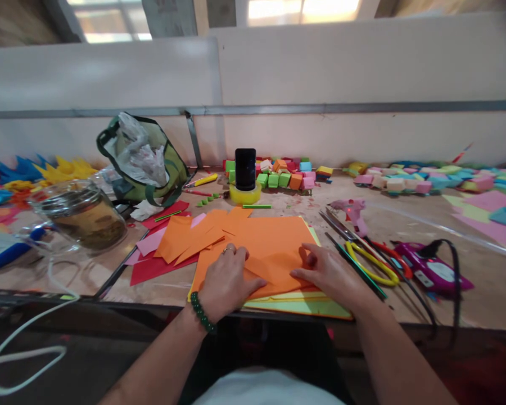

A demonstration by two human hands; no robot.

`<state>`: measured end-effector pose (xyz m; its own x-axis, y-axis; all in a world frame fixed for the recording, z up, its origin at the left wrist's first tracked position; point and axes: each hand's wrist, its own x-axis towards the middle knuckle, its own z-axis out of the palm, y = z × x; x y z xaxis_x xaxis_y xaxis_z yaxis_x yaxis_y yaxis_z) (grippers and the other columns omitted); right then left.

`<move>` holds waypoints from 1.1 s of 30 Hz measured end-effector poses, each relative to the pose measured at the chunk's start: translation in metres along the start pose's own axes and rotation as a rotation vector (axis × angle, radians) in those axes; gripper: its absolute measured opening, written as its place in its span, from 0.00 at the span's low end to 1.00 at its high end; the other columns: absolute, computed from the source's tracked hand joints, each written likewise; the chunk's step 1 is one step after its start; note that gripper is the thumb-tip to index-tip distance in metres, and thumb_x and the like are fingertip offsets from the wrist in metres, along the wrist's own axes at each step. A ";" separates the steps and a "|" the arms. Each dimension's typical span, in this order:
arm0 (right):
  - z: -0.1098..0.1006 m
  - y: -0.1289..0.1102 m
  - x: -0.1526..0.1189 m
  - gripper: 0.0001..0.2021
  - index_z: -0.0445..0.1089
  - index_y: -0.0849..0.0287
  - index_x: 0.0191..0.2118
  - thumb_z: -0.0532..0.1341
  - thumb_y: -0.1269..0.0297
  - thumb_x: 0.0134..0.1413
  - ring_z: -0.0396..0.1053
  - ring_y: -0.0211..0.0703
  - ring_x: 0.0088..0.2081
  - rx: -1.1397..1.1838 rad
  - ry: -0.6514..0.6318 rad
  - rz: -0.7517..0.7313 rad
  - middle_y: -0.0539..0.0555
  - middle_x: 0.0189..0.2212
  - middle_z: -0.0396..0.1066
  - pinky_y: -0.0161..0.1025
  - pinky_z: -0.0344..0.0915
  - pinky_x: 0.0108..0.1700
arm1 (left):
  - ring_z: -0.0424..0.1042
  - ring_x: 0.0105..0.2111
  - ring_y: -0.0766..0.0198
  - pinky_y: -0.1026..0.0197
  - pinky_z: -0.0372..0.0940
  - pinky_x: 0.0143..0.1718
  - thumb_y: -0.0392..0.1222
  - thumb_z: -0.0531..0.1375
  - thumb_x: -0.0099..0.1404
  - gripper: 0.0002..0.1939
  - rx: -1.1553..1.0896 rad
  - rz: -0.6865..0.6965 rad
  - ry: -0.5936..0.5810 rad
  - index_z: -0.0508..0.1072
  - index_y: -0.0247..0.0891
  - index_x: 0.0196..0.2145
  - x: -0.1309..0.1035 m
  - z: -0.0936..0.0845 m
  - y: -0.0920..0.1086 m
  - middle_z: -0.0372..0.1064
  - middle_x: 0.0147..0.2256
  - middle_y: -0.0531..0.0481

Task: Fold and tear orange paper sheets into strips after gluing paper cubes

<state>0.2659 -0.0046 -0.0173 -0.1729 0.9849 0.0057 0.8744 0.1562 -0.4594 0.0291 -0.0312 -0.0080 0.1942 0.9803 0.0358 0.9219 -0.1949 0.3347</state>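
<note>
A sheet of orange paper [274, 233] lies on a stack of yellow and light green paper [295, 306] at the table's near edge. Its near part looks lifted and folded over. My left hand [227, 278], with a ring and a green bead bracelet, grips the left of this part, fingers curled and thumb stretched along the paper. My right hand [326, 275] holds the paper's right side between bent fingers and thumb. Left of the sheet lie cut orange paper pieces [198, 236] over red paper [160, 273] and pink paper.
Yellow-handled scissors [373, 267], a pink glue gun [349, 216] and a purple device [430, 270] with a black cord lie right. A phone [245, 169] stands on a tape roll [245, 194] before coloured paper cubes [282, 179]. A glass jar [84, 216] and bag [147, 160] stand left.
</note>
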 end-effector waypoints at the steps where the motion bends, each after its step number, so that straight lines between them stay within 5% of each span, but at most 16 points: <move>1: 0.000 0.001 0.001 0.17 0.70 0.58 0.38 0.64 0.51 0.46 0.65 0.40 0.26 0.009 -0.016 0.003 0.49 0.24 0.70 0.36 0.53 0.26 | 0.69 0.43 0.53 0.55 0.63 0.44 0.54 0.63 0.57 0.22 -0.017 0.009 -0.012 0.67 0.37 0.44 0.000 0.000 0.000 0.65 0.43 0.43; 4: 0.001 0.002 0.003 0.21 0.68 0.59 0.43 0.65 0.52 0.44 0.64 0.39 0.26 0.056 -0.028 0.031 0.48 0.24 0.68 0.35 0.52 0.25 | 0.69 0.42 0.54 0.55 0.62 0.44 0.53 0.64 0.55 0.22 -0.070 0.027 -0.039 0.69 0.38 0.42 0.000 -0.001 0.000 0.65 0.42 0.45; 8: 0.001 0.001 -0.001 0.16 0.67 0.59 0.33 0.65 0.51 0.44 0.63 0.39 0.27 0.014 -0.015 -0.013 0.49 0.25 0.67 0.36 0.53 0.27 | 0.68 0.40 0.56 0.56 0.63 0.42 0.53 0.65 0.52 0.21 -0.124 0.047 -0.035 0.70 0.39 0.39 -0.001 -0.001 -0.001 0.65 0.41 0.47; 12: -0.005 0.001 -0.005 0.20 0.67 0.58 0.40 0.65 0.50 0.44 0.65 0.42 0.32 -0.032 -0.015 -0.034 0.51 0.31 0.69 0.36 0.55 0.31 | 0.67 0.45 0.54 0.54 0.62 0.47 0.50 0.64 0.55 0.22 -0.154 0.096 -0.031 0.70 0.38 0.46 -0.006 -0.001 0.000 0.64 0.44 0.45; 16: -0.013 0.003 -0.003 0.20 0.68 0.59 0.35 0.66 0.48 0.42 0.64 0.44 0.33 -0.096 -0.097 -0.076 0.53 0.32 0.68 0.37 0.55 0.31 | 0.66 0.46 0.53 0.52 0.62 0.49 0.49 0.64 0.55 0.24 -0.187 0.098 -0.030 0.70 0.39 0.49 -0.011 -0.001 -0.001 0.64 0.45 0.45; 22: -0.020 0.005 0.002 0.31 0.65 0.56 0.53 0.67 0.51 0.40 0.67 0.47 0.38 -0.021 -0.195 -0.107 0.54 0.39 0.70 0.37 0.59 0.37 | 0.65 0.47 0.53 0.51 0.61 0.51 0.46 0.66 0.54 0.27 -0.230 0.105 -0.024 0.69 0.38 0.51 -0.015 -0.001 -0.005 0.64 0.47 0.44; 28: -0.023 0.003 0.006 0.21 0.71 0.58 0.38 0.69 0.54 0.35 0.68 0.47 0.37 -0.057 -0.218 -0.142 0.53 0.35 0.73 0.37 0.59 0.36 | 0.64 0.50 0.52 0.50 0.59 0.55 0.43 0.67 0.53 0.31 -0.309 0.097 0.017 0.66 0.37 0.54 -0.015 0.004 -0.009 0.63 0.49 0.42; 33: -0.028 -0.010 -0.007 0.11 0.68 0.57 0.30 0.65 0.57 0.41 0.65 0.41 0.29 0.086 -0.121 -0.160 0.47 0.26 0.69 0.35 0.57 0.30 | 0.66 0.45 0.56 0.51 0.64 0.48 0.50 0.67 0.53 0.45 -0.634 -0.031 0.126 0.52 0.39 0.63 -0.013 0.013 -0.020 0.59 0.53 0.39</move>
<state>0.2712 -0.0112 0.0117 -0.3639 0.9312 -0.0194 0.7903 0.2977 -0.5356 0.0126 -0.0402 -0.0275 0.0945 0.9889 0.1149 0.5421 -0.1479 0.8272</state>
